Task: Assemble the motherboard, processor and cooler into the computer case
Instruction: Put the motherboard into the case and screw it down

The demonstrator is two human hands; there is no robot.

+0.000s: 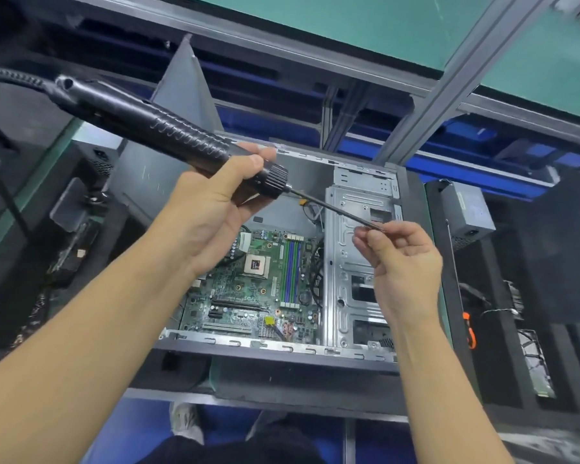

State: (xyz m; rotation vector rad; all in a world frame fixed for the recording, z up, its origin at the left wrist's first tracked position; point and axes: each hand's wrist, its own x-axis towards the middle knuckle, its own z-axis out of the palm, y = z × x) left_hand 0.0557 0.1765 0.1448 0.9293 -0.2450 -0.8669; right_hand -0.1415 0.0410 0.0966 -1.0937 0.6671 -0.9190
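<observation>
Head view: left hand (211, 209) fingers curled round electric screwdriver (168, 128) body; right hand (402, 259) fingers pinch bit (335, 209) tip. Green motherboard (235, 296) flat inside computer case (282, 349), centre. Likely stiff, fragile: handle by edges, avoid processor socket (256, 264).

Bare left forearm reaching from 8 o'clock toward 1 o'clock, left hand (215, 212) palm up, fingers and thumb curled round electric screwdriver (168, 128), right forearm rising from 5 o'clock, right hand (404, 259) at 3 o'clock of the left, thumb and forefinger pinching the bit (335, 212) tip
</observation>
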